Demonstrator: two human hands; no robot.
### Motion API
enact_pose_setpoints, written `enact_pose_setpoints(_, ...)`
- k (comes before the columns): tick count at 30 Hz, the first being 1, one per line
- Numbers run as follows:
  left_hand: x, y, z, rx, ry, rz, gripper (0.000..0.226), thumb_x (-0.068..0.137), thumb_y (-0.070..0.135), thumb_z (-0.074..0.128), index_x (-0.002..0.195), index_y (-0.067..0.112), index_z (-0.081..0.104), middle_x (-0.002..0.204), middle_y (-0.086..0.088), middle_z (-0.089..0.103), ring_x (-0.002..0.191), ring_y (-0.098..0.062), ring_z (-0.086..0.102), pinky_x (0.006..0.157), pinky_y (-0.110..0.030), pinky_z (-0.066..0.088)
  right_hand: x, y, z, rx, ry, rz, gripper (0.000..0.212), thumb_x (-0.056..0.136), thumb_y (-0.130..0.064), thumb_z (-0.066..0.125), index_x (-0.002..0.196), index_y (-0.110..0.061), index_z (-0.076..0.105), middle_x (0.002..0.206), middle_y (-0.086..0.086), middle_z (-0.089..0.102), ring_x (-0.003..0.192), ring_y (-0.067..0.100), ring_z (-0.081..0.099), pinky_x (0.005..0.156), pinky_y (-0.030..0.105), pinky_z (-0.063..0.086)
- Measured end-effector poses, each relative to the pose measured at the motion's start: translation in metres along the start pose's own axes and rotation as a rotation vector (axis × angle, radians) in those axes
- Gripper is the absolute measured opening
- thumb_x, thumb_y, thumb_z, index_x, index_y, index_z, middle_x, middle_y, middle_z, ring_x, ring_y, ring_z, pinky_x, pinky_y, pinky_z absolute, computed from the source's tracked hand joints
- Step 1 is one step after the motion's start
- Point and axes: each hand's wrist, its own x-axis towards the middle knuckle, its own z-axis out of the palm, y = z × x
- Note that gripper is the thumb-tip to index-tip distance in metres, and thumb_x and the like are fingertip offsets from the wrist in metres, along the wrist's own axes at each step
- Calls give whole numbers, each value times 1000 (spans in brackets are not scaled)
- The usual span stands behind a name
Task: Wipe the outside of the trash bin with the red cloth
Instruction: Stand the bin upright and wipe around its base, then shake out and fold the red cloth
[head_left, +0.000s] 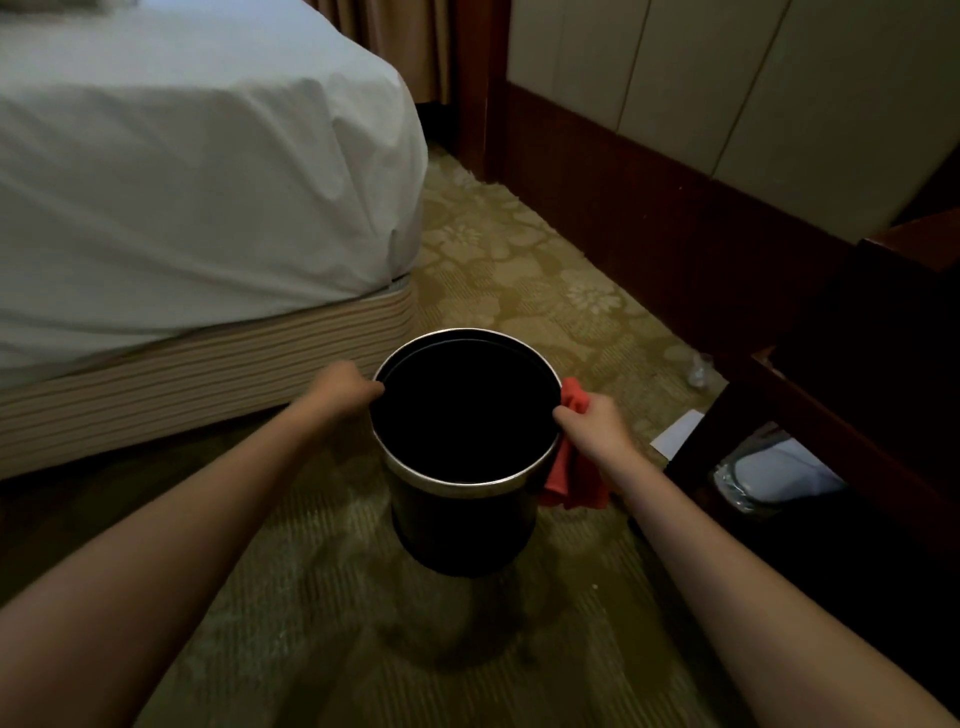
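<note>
Wiping seems barely begun. The trash bin (462, 525) is on the carpet (519, 291) near the bed's (182, 182) corner. The left hand (345, 389) grips its rim and the right hand (592, 423) clamps the red cloth (571, 483) against its right outer wall. Most of the outside likely remains.

trash bin (464, 525): glossy dark, metal rim | red cloth (571, 470): soft fabric | carpet (545, 291): patterned pile

Open carpet (519, 280) stretches beyond and before the bin (462, 525). The bed (197, 197) hems the left; dark wooden furniture (862, 374) and wall skirting (623, 208) close the right, where a cloth (571, 483) hangs in the narrow gap beside the bin.
</note>
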Motion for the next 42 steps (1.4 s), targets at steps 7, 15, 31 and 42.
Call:
enact_pose_setpoints(7, -22, -20, -6, 62, 31, -32, 28, 84, 19, 61, 80, -8, 64, 78, -21, 58, 83, -35, 62, 59, -28, 36, -1, -10, 10, -72, -121, 0, 13, 80, -16, 60, 70, -9, 57, 71, 11, 52, 75, 23, 49, 69, 32, 39)
enact_pose_setpoints(15, -56, -52, -21, 31, -19, -167, 29, 87, 18, 58, 91, -10, 64, 83, -19, 58, 89, -34, 60, 63, -32, 42, -15, -22, 23, -74, -192, -20, 24, 73, -20, 63, 54, -16, 49, 86, 21, 55, 95, 41, 58, 80, 41, 46)
enact_pose_setpoints(31, -50, -37, -31, 121, -29, -164, 48, 91, 43, 50, 114, 1, 55, 124, -23, 51, 119, -39, 46, 97, -46, 41, -11, -29, -7, 130, -169, -119, 20, 97, -19, 49, 99, -4, 63, 88, 12, 58, 81, 20, 54, 60, 22, 40)
enact_pose_setpoints(42, -108, 86, -69, -718, -484, 203, 44, 87, 57, 45, 118, 27, 56, 114, 5, 63, 109, -13, 54, 93, -41, 35, -61, -152, -71, 862, -672, -153, 10, 87, -12, 55, 95, -12, 59, 84, 8, 62, 77, 18, 60, 76, 32, 49)
